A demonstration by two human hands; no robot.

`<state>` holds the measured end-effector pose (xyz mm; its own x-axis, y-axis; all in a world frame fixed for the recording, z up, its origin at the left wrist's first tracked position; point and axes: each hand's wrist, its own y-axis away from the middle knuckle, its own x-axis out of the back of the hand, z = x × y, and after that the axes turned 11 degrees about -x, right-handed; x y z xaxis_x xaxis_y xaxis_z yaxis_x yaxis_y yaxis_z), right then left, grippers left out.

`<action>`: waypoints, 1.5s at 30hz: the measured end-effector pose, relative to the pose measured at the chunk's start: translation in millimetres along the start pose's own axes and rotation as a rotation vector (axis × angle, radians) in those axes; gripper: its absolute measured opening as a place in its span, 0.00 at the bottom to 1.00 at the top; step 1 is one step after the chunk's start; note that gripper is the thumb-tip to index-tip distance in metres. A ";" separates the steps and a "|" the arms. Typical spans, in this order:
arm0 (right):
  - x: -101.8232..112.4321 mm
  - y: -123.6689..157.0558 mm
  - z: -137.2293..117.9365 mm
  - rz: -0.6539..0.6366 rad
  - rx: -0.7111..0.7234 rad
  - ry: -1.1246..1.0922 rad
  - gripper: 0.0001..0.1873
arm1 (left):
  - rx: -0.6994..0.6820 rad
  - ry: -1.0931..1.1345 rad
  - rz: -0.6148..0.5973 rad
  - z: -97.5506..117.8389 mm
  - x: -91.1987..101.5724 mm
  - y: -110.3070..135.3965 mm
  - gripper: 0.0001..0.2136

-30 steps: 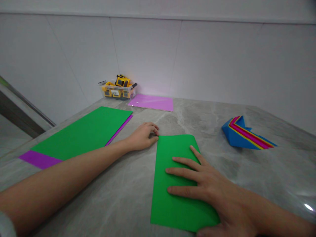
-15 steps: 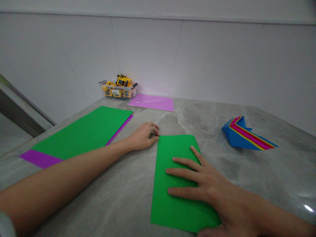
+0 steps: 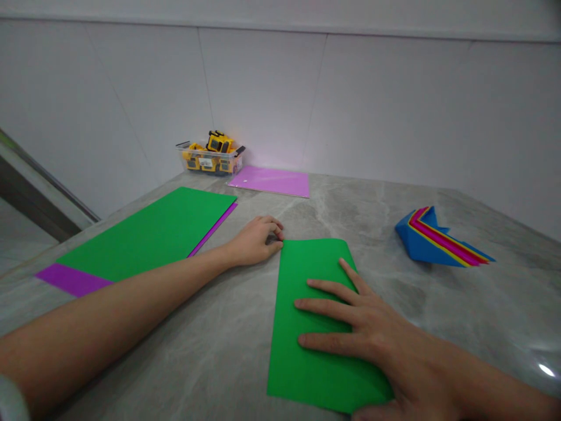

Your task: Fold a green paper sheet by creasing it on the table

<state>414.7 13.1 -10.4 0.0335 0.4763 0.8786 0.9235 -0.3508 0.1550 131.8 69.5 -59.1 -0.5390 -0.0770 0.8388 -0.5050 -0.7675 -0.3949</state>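
A folded green paper (image 3: pixel 307 269) lies on the grey marble table (image 3: pixel 245 351) in front of me. My right hand (image 3: pixel 363 333) lies flat on it with fingers spread, pressing its near half down. My left hand (image 3: pixel 256 240) rests at the paper's far left corner, fingers curled and pinched against the fold's edge.
To the left lies a large green sheet (image 3: pixel 149 234) on a purple sheet (image 3: pixel 65 279). A pink sheet (image 3: pixel 272 181) and a clear box of yellow toy trucks (image 3: pixel 210 156) sit by the back wall. A stack of folded coloured paper shapes (image 3: pixel 438 242) lies at the right.
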 end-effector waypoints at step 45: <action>-6.1 -3.4 0.1 0.043 0.024 0.070 0.39 | -0.643 0.194 -0.283 64.7 38.9 67.8 0.09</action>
<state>411.3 11.5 -16.3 0.0475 0.4031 0.9139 0.9307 -0.3502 0.1061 120.2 -26.7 -29.0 -0.4089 0.2287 0.8835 -0.9067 -0.2114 -0.3649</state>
